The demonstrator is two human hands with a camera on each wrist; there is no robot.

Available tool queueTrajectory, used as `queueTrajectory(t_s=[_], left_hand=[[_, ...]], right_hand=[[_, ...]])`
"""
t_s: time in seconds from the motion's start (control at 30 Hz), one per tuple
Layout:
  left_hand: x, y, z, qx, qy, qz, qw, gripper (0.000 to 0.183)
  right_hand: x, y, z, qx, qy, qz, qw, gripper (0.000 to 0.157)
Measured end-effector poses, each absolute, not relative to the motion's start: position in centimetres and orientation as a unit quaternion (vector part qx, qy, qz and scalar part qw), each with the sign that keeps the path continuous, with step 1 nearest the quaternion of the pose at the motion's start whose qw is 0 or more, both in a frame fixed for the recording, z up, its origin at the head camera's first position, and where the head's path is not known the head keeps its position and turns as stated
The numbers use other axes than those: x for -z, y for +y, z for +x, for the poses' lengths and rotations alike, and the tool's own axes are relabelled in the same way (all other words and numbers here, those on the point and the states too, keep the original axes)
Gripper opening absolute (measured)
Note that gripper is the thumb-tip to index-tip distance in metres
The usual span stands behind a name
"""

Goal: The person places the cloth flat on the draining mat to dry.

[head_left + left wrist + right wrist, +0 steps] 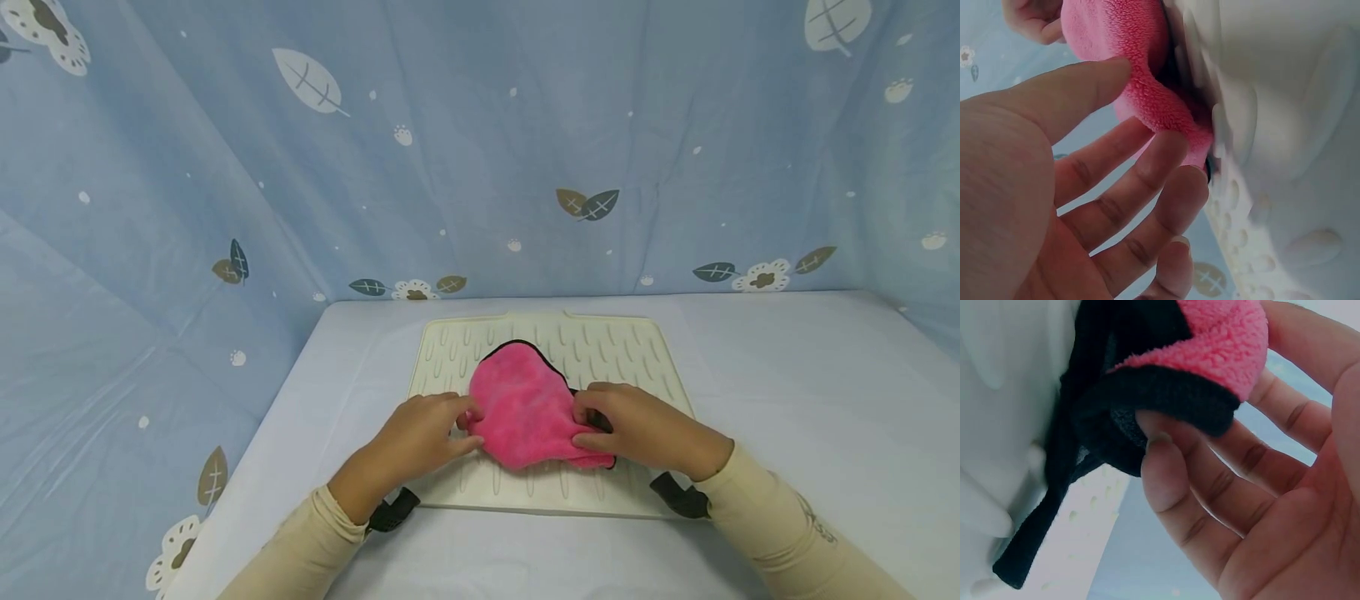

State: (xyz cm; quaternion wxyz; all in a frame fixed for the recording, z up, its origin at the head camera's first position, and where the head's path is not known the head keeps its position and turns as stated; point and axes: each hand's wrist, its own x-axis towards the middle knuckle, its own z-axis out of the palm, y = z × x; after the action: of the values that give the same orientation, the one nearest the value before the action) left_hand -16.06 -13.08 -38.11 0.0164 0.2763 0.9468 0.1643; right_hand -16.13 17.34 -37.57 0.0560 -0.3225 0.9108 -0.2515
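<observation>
A fluffy pink cloth [521,408] with black edging lies bunched on a cream ribbed mat [622,342]. My left hand [427,433] holds the cloth's left side; in the left wrist view its thumb presses the pink pile [1147,94] while the curved fingers [1166,156] meet the lower edge. At the right end, my right hand [637,425] pinches a folded corner. The right wrist view shows those fingers [1166,475] tucked under the black edging [1179,390], the thumb on the pink side. A narrow black strip [1029,544] hangs down beside the mat there.
The mat rests on a white-covered table [787,383]. Behind and to the left hangs a blue curtain [480,150] printed with leaves and flowers. Black wrist straps [682,497] sit below both cream sleeves, over the mat's near corners.
</observation>
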Motion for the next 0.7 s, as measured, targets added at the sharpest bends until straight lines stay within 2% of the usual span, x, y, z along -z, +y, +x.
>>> queueTrajectory(t_s=[0.33, 0.7], left_hand=[[39.5, -12.5, -16.1, -0.129, 0.946, 0.298, -0.003, 0.009], [39.9, -12.3, -16.0, -0.142, 0.94, 0.309, 0.003, 0.012]], right_hand=[[37.6, 17.1, -16.1, 0.282, 0.902, -0.322, 0.054, 0.016], [37.8, 17.1, -16.3, 0.33, 0.879, -0.341, 0.037, 0.012]])
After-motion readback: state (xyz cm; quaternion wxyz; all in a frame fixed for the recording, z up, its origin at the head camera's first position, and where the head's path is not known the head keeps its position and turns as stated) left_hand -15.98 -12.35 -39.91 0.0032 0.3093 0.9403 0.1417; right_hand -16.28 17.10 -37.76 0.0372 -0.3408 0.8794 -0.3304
